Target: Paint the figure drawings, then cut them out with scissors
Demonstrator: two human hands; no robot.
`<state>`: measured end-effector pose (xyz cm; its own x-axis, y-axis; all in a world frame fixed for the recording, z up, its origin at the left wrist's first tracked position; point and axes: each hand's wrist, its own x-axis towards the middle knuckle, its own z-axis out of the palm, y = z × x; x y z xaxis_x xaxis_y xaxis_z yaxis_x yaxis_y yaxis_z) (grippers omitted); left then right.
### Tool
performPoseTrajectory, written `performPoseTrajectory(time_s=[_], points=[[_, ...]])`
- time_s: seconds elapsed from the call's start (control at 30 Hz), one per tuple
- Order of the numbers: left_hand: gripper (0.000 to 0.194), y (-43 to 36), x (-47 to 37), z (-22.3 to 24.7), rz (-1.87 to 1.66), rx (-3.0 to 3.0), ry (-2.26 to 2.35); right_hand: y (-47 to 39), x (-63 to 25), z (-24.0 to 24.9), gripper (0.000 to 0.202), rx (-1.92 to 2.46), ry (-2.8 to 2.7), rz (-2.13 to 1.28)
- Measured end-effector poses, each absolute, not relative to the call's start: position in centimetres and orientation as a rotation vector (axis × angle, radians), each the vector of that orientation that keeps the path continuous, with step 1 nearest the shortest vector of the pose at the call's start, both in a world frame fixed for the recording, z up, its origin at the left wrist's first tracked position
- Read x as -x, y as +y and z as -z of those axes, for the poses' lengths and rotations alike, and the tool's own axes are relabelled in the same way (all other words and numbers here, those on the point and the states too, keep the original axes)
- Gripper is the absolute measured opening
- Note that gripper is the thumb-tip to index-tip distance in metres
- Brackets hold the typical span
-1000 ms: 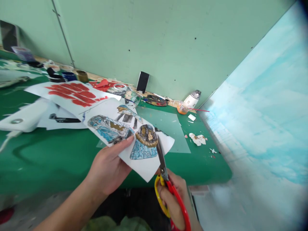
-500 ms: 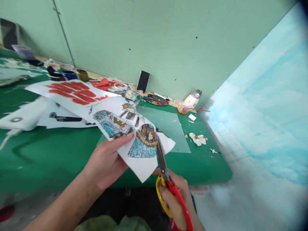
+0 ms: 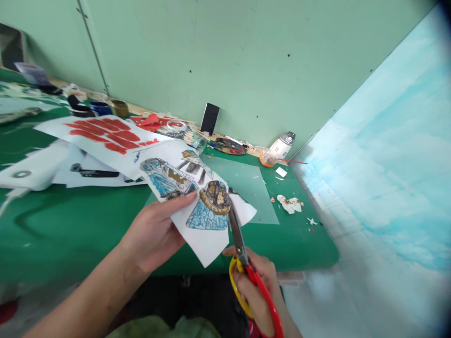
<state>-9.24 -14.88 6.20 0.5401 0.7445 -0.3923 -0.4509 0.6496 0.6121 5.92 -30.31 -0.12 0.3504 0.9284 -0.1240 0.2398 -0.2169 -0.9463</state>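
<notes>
My left hand (image 3: pixel 158 230) pinches a white sheet of paper (image 3: pixel 206 246), thumb on top and the other fingers beneath. Several coloured drawings are on the sheet; the nearest has a brown and black top over a blue patterned base (image 3: pixel 207 211). With my right hand (image 3: pixel 257 281) I grip scissors (image 3: pixel 239 241) that have one yellow and one red handle. Their blades point away from me and lie at a cut in the paper, along the right side of that nearest drawing. Part of the blades is hidden by the paper.
A sheet with red strokes (image 3: pixel 102 134) lies left of the held paper, near a white power bank-like block (image 3: pixel 35 171). Paint jars (image 3: pixel 120 109), a phone (image 3: pixel 210 119) and a paint palette (image 3: pixel 229 145) stand or lie along the wall. Paper scraps (image 3: pixel 289 203) lie right.
The paper and my left hand have shifted very slightly. The scissors stay at nearly the same spot along the drawing's edge.
</notes>
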Motion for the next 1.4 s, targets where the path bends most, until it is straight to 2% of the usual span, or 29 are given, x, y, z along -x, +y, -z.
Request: performPoseTrajectory(time_s=[0.17,0.5,1.0,1.4], points=[[0.039,-14.9,9.4,-6.4,-0.713,-0.48,0.688,-30.4,-6.1,0.7,0.039,1.595,-1.149,-0.931],[0.03,-14.7,9.5,-6.7,-0.726,-0.477,0.683,-30.4,-6.0,0.4,0.041,1.679,-1.231,-0.745],[0.034,-14.4,9.5,-7.0,-0.71,-0.519,0.666,-30.4,-5.8,0.3,0.044,1.642,-1.103,-0.952],[0.034,-14.3,9.5,-7.2,-0.714,-0.516,0.673,-30.7,-6.3,1.6,0.037,1.7,-1.237,-0.631]])
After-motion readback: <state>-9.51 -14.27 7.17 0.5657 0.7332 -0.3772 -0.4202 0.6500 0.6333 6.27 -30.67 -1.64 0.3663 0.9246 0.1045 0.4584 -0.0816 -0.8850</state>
